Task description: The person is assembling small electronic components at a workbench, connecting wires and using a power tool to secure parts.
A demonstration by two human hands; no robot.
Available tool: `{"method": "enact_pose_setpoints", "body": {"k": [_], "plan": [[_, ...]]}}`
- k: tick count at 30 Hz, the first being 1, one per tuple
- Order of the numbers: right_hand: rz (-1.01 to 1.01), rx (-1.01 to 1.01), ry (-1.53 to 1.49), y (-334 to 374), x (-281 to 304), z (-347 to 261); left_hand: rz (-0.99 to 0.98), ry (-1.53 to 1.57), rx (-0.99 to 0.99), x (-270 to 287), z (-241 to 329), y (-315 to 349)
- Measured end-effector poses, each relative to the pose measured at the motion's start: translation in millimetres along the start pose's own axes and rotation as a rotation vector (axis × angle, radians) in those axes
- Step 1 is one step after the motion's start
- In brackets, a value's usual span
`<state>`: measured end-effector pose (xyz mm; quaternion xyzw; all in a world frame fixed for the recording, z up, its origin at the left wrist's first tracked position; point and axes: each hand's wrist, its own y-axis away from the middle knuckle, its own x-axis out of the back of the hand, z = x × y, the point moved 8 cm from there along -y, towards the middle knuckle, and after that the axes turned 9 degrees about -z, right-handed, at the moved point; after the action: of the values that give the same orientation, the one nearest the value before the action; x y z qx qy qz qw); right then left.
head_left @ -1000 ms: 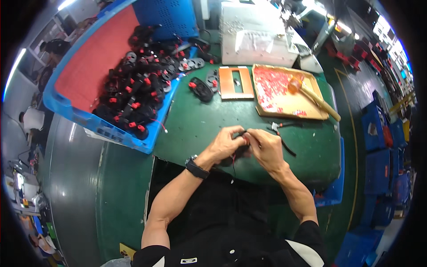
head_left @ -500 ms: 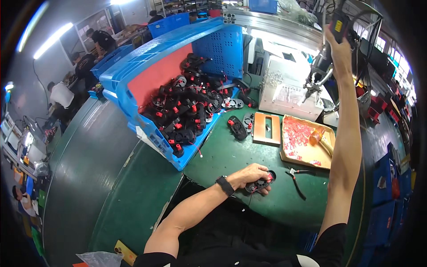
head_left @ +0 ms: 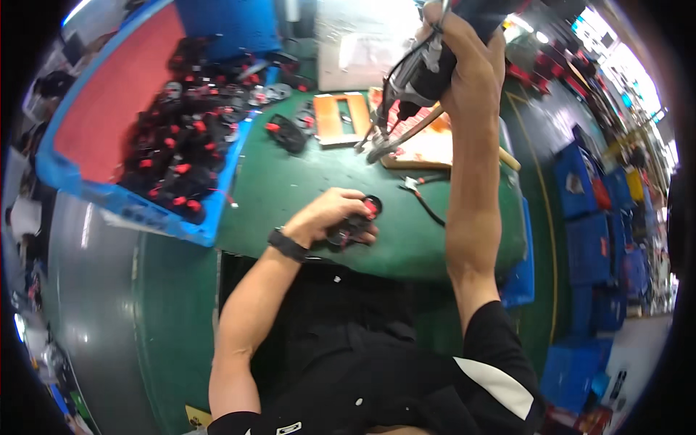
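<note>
My left hand (head_left: 335, 212) is wrapped round a small black plastic housing (head_left: 351, 230) with a red part near its far end, held just above the green bench (head_left: 268, 167). My right hand (head_left: 471, 69) grips a dark power screwdriver (head_left: 429, 80) with metal arms and a cable round its lower end. The tool's tip hangs over the bench, beyond the housing and apart from it. A pair of cutting pliers (head_left: 412, 184) lies to the right of my left hand.
At the left, a blue crate (head_left: 51, 163) holds many black housings with red parts. An orange frame (head_left: 329, 119) and a loose black housing (head_left: 288, 136) lie further back. A shallow cardboard box (head_left: 415, 164) of red pieces sits partly behind my right arm. Blue bins (head_left: 583, 246) stand right.
My right hand has brought the screwdriver down and inward toward the bench. My left hand keeps its hold on the housing. The whole view has shifted with my head.
</note>
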<state>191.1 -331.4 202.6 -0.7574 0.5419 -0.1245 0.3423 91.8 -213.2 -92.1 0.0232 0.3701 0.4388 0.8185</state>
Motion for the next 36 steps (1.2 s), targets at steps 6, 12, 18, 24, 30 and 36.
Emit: {"method": "enact_pose_setpoints", "body": {"k": [6,12,18,24,30,36], "plan": [[0.093,0.125,0.173,43.7,34.2,-29.9,-0.001,-0.043,0.062,-6.4,-2.8,-8.4],[0.08,0.099,0.215,93.8,25.8,-14.2,-0.003,-0.021,0.055,-9.2,-8.1,-9.3],[0.056,0.068,0.166,105.2,12.2,10.4,-0.002,-0.058,0.052,-9.4,-5.9,-2.0],[-0.033,0.093,0.286,109.5,12.7,11.8,0.012,-0.052,0.001,-14.1,0.3,-3.5],[-0.045,0.074,0.304,110.4,9.6,17.9,0.05,-0.094,0.049,-13.6,1.0,-0.1],[-0.128,0.078,0.329,110.6,2.2,18.3,0.041,-0.063,0.02,-14.4,1.1,2.7]]}}
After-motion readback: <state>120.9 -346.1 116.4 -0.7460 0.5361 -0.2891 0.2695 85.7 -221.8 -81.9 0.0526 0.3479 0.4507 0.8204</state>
